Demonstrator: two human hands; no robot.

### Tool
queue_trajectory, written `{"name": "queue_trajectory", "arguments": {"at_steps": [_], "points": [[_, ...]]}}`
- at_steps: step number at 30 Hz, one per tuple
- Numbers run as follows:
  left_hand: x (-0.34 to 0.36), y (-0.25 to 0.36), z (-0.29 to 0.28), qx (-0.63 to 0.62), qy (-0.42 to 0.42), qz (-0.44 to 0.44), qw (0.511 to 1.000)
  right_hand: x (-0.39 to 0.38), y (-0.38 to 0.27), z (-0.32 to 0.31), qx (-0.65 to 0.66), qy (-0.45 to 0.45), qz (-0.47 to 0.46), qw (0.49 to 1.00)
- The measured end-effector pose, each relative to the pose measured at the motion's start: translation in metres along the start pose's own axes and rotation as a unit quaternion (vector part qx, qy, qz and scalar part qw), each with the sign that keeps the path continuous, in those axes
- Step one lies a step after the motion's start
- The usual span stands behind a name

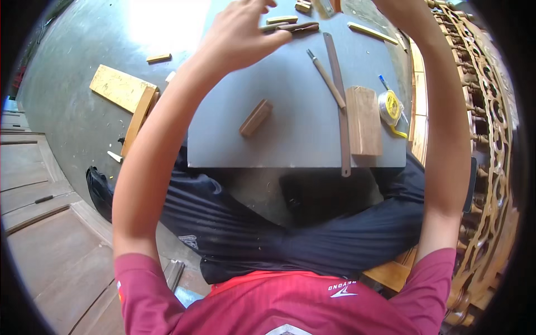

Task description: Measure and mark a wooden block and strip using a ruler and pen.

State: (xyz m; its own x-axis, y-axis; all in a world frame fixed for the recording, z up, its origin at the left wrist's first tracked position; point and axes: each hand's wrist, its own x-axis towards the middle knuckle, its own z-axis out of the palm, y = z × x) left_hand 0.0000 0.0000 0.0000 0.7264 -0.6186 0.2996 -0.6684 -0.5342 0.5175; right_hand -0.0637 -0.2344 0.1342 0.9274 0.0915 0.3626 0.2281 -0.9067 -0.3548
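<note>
My left hand (240,34) is raised over the far left part of the low grey table (223,142). Its thumb stands apart from the fingers and nothing shows in its grasp. Beside the thumb lies a dark brown tool-like piece (301,27), partly covered by the hand. Only the wrist and back of my right hand (403,15) come into the picture, and its fingers are cut off by the top edge. Between the hands, at the top, is a blurred metal-and-wood tool (326,8) that I cannot make out. A small brown wooden block (256,118) lies at the table's middle.
To the right are a saw-blade-like metal strip (336,95), a pencil-like stick (326,78), a large wooden block (364,120) and a yellow tape measure (390,108). Wooden boards (124,88) lie on the floor at left. Carved wooden furniture (484,100) borders the right side.
</note>
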Motion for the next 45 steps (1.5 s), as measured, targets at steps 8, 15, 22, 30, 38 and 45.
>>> {"name": "queue_trajectory", "arguments": {"at_steps": [8,15,22,30,38,45], "points": [[0.097,0.001,0.071,0.113,-0.058,0.092,0.988,-0.038,0.035,-0.037,0.076,-0.022,0.101,0.992],[0.077,-0.013,0.005,0.023,-0.005,-0.191,0.981,-0.018,-0.005,0.001,0.035,0.027,0.098,0.994],[-0.005,-0.078,-0.056,-0.451,0.144,-0.232,0.849,0.052,-0.08,0.076,-0.016,-0.217,0.164,0.962],[-0.069,-0.111,-0.088,-0.616,0.221,-0.235,0.719,0.039,-0.096,0.102,-0.171,-0.082,-0.151,0.97],[-0.075,-0.103,-0.076,-0.633,0.199,-0.205,0.719,0.092,-0.041,0.13,-0.208,0.006,-0.085,0.974],[-0.067,-0.057,-0.065,-0.414,0.121,-0.268,0.861,0.124,-0.03,0.136,-0.113,-0.089,-0.016,0.989]]}}
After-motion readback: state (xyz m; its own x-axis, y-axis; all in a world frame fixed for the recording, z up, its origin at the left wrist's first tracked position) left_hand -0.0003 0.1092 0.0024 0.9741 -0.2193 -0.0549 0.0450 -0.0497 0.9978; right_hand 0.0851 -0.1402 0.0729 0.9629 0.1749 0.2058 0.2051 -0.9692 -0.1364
